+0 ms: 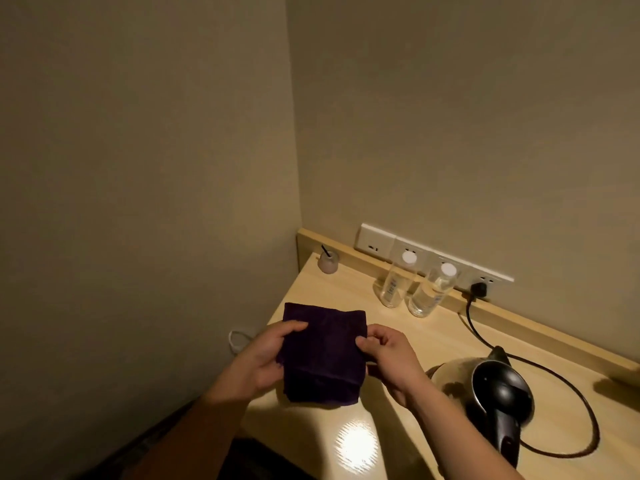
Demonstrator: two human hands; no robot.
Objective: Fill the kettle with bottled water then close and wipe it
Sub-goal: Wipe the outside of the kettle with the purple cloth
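Observation:
A folded dark purple cloth (pixel 323 355) is held above the left part of the wooden desk (pixel 426 344). My left hand (pixel 266 358) grips its left edge, thumb on top. My right hand (pixel 388 351) pinches its right edge. The kettle (pixel 491 393), metal body with a black lid and handle, stands at the right with its lid down. Two clear water bottles (pixel 393 284) (pixel 429 292) with white caps stand upright at the back by the wall.
A black cord (pixel 540 362) runs from a plug (pixel 479 291) in the wall socket strip (pixel 374 242) and loops over the desk to the kettle. A small grey holder with a dark stick (pixel 86 262) sits in the back left corner.

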